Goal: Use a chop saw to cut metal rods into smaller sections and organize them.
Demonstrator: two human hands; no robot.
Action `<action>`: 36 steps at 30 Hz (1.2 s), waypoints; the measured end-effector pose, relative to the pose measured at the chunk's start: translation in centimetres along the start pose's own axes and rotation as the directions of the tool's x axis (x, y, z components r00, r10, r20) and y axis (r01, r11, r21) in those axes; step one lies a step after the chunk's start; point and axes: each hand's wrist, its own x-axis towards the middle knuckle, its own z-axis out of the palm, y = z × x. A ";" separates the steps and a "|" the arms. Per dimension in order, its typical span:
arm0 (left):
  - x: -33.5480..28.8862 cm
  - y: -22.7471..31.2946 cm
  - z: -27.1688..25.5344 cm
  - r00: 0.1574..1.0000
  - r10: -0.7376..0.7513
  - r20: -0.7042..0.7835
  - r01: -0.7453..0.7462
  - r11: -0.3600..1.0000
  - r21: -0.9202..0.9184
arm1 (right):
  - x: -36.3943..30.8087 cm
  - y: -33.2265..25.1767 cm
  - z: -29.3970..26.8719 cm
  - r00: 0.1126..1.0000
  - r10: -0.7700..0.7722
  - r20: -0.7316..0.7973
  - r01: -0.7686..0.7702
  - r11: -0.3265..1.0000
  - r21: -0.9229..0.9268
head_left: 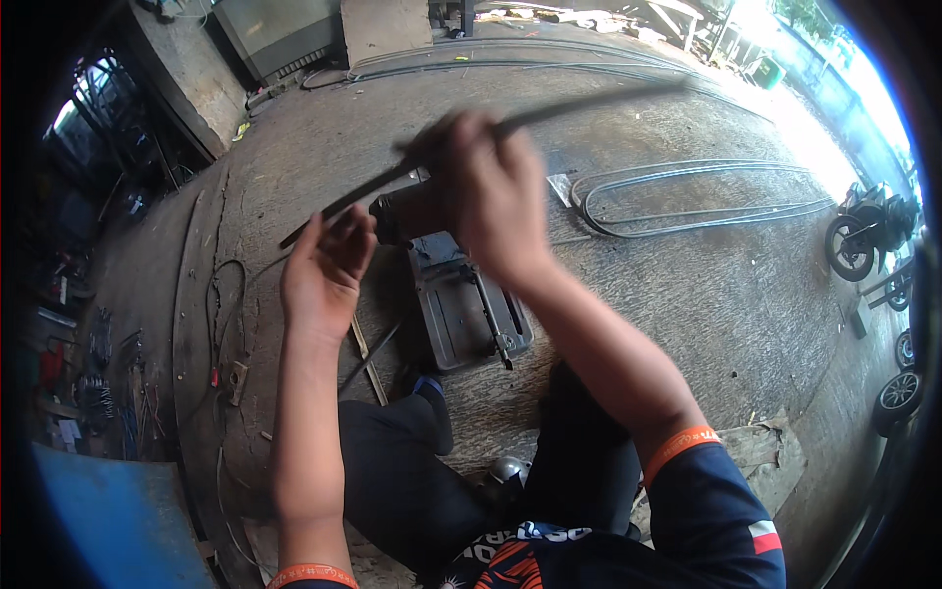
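A long, thin dark metal bar [599, 99] is raised slantwise above a cut-off saw [437, 329] on the floor. My right hand [502, 201], smeared by motion, is wrapped round the bar near its middle. Close to the bar's lower left end, my left hand [327, 280] has its palm turned up, with thumb and curled fingers at the bar. The saw's grey base, vise screw and dark motor show between my arms; the bar and my right hand cover much of its upper part.
Looped metal rods [599, 211] lie on the floor to the right, with more long rods [510, 65] at the far side. Cables and a socket block [236, 383] are at left, near a blue sheet [123, 510]. A motorcycle [859, 236] stands at far right.
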 end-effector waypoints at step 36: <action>6.1 -17.0 5.7 0.888 0.193 0.418 -0.439 0.085 0.894 | -16.5 24.6 -31.9 0.564 0.826 -0.007 -0.623 0.420 -0.660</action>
